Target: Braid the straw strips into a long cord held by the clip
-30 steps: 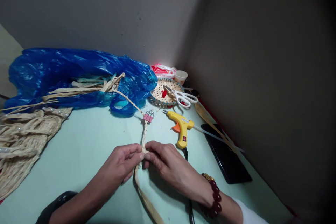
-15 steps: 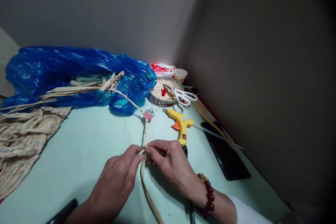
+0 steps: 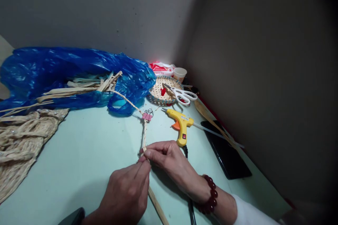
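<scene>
A thin braided straw cord (image 3: 144, 132) runs across the pale green table from the blue bag to my hands, with a pink binder clip (image 3: 147, 116) clamped on it. My right hand (image 3: 169, 160), with a dark red bead bracelet on the wrist, pinches the near end of the braid. My left hand (image 3: 128, 191) is closed on a loose flat straw strip (image 3: 157, 206) just below that pinch. The strip trails off toward the bottom edge.
A blue plastic bag (image 3: 66, 74) with straw strips lies at the back left. Woven straw matting (image 3: 18, 140) is at the left. A yellow glue gun (image 3: 181, 126), white scissors (image 3: 183, 95) on a small woven tray (image 3: 158, 93), a paper cup (image 3: 180, 74) and a black phone (image 3: 225, 154) lie right.
My left hand has drawn back toward me and turned, pulling a strip down and right. My right hand keeps its pinch on the braid's end.
</scene>
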Demonstrator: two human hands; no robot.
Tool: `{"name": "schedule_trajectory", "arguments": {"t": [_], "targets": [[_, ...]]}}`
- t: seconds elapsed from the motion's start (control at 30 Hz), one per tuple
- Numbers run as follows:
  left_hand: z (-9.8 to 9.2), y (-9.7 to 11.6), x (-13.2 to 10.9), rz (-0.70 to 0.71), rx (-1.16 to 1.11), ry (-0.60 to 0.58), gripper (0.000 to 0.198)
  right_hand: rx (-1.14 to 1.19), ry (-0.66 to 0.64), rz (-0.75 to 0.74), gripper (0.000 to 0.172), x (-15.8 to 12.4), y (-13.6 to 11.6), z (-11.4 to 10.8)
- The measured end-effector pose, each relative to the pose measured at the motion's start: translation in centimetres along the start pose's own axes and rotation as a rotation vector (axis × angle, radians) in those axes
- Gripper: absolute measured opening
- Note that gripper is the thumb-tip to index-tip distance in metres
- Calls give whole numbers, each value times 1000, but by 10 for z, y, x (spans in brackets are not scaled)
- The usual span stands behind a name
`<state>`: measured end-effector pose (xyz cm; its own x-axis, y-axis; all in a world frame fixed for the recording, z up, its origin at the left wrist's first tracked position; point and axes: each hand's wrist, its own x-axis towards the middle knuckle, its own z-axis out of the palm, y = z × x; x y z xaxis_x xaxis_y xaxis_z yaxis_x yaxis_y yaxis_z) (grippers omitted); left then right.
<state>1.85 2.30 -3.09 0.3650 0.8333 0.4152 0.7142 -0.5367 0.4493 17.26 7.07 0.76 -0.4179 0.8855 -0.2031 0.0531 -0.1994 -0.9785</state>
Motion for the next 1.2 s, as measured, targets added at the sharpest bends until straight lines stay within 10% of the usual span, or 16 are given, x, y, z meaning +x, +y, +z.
{"name": "schedule_trajectory", "arguments": {"t": [0.2, 0.33, 0.57, 0.87, 1.2], "targets": [[-32, 9, 24, -353, -230, -22, 24, 162, 18, 34, 17, -2, -1, -2], [-36, 1, 42, -742, -771, -170, 16, 225, -45, 15, 20, -3, -1, -3], [-19, -11, 39, -850, -1186, -325, 26, -193, -19, -137, 28, -7, -3, -4], [-24, -7, 39, -889, -1008, -260, 24, -791, 60, -161, 22, -16, -5, -2], [-22, -3, 39, -935, -973, -181, 24, -1185, 176, -849, 26, -28, 9, 9]]}}
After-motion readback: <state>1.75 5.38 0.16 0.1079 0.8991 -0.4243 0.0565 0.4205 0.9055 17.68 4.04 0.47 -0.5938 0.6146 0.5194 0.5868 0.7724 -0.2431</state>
